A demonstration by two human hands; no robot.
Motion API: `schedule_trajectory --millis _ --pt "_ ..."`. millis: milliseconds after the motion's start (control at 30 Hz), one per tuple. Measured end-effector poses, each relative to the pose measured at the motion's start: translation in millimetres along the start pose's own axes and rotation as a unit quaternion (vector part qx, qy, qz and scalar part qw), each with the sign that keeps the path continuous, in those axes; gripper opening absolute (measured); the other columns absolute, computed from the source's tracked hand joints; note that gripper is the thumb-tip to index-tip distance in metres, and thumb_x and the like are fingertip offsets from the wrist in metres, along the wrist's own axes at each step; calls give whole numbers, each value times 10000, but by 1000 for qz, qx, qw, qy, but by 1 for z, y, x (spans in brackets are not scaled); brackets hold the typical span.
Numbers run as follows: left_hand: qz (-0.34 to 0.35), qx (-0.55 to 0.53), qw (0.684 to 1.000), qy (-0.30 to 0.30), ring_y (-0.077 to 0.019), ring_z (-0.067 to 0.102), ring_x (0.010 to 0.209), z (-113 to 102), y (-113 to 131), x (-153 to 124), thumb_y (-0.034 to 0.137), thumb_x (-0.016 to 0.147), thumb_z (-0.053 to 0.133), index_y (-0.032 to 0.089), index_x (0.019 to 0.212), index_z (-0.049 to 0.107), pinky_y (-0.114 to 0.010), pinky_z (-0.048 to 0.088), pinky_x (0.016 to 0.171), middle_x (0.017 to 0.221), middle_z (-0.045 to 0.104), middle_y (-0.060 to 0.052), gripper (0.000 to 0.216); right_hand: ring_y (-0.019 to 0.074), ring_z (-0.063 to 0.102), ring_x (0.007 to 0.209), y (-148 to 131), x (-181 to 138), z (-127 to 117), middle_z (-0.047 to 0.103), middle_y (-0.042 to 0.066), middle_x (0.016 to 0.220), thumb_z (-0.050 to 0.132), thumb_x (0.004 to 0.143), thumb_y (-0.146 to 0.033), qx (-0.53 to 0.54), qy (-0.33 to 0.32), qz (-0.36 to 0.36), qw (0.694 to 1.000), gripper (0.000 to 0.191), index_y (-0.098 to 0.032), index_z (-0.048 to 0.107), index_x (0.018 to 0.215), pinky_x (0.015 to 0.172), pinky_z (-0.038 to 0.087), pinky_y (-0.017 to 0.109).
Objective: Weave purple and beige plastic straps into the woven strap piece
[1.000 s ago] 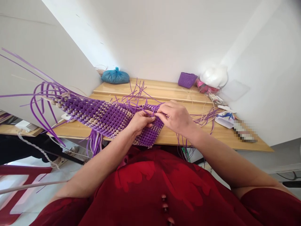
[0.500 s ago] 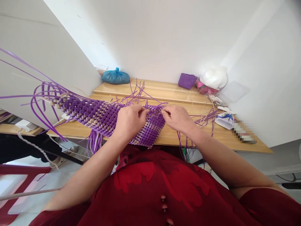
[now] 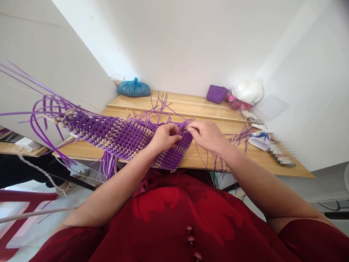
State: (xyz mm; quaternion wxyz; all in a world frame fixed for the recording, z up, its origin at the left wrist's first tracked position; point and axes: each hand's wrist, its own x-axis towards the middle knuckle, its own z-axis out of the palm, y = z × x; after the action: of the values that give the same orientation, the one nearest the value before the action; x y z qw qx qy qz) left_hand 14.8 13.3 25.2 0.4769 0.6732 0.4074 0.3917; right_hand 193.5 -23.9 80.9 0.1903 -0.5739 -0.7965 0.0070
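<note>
A long woven panel point(image 3: 114, 133) of purple and cream plastic cord lies across the near edge of a wooden table point(image 3: 191, 105), with loose purple strands point(image 3: 160, 107) sticking out along its far edge and left end. My left hand point(image 3: 163, 138) rests on the panel's right part, fingers curled and pinching at its top edge. My right hand point(image 3: 205, 135) is right beside it, fingers closed in a pinch on purple cord at the same spot. More strands hang off the table under my right wrist.
At the back of the table sit a blue plastic bag point(image 3: 133, 88), a small purple woven basket point(image 3: 216, 93) and a white bag point(image 3: 248, 89). A white packet point(image 3: 259, 140) lies at the right. A large white board point(image 3: 40, 72) leans at the left.
My left hand slid right along the panel's top edge and now meets my right hand. The panel's left end dropped slightly.
</note>
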Motion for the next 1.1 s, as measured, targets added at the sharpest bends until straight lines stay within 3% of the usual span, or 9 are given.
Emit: schedule_trajectory --millis 233,400,567,633,700,800,900,967,1100 --pt "-54 -141 988 18 -100 537 609 10 -9 -2 266 652 776 133 802 666 -191 507 443 732 600 -13 229 135 646 728 1 10 -11 765 21 862 576 841 -101 50 -48 -25 997 269 -183 774 1003 703 435 248" --pt "-45 -205 977 23 -102 557 648 14 -13 -3 281 604 830 133 764 635 -204 553 483 724 599 -4 293 188 651 857 0 13 -15 751 71 948 539 897 -111 -87 -37 -101 990 223 -165 750 942 774 434 287" --pt "-35 -219 975 30 -98 579 654 17 -15 -6 310 615 841 130 774 630 -214 573 554 707 624 1 320 236 629 833 -20 7 -38 718 129 877 597 910 -189 -222 -29 -100 970 142 -135 712 848 673 395 321" --pt "-22 -210 977 42 -95 575 629 20 -16 -7 338 620 841 134 763 624 -213 563 550 693 621 7 331 199 616 725 -28 7 -44 695 90 750 640 890 -223 -161 -85 -74 980 180 -149 680 731 611 383 299" --pt "-4 -191 980 58 -93 570 604 23 -17 -8 362 633 834 139 756 616 -211 548 536 691 619 11 335 133 572 583 -33 11 -43 654 36 640 624 904 -245 3 -169 -4 986 255 -161 634 664 532 376 256" --pt "9 -174 982 75 -91 567 588 25 -18 -9 361 655 817 146 756 611 -206 530 524 698 622 13 315 87 573 516 -30 16 -33 684 18 685 546 949 -201 297 -238 147 913 215 -159 604 746 488 442 205" --pt "-8 -198 978 62 -99 582 606 24 -18 -9 339 631 833 146 761 607 -205 531 536 694 620 14 325 107 654 612 -24 16 -20 715 44 788 521 965 -172 423 -214 222 852 163 -160 577 813 580 541 229" --pt "-19 -218 975 48 -103 588 627 22 -17 -8 339 618 844 144 765 606 -207 538 548 701 620 11 341 107 651 649 -21 13 -13 699 43 798 496 973 -167 408 -186 216 867 187 -159 575 804 626 549 243" --pt "-27 -234 971 42 -95 575 647 20 -17 -8 337 626 836 139 759 610 -203 542 564 715 613 5 329 113 554 628 -15 7 -5 638 17 708 486 958 -188 199 -132 95 966 239 -155 618 760 612 436 242"
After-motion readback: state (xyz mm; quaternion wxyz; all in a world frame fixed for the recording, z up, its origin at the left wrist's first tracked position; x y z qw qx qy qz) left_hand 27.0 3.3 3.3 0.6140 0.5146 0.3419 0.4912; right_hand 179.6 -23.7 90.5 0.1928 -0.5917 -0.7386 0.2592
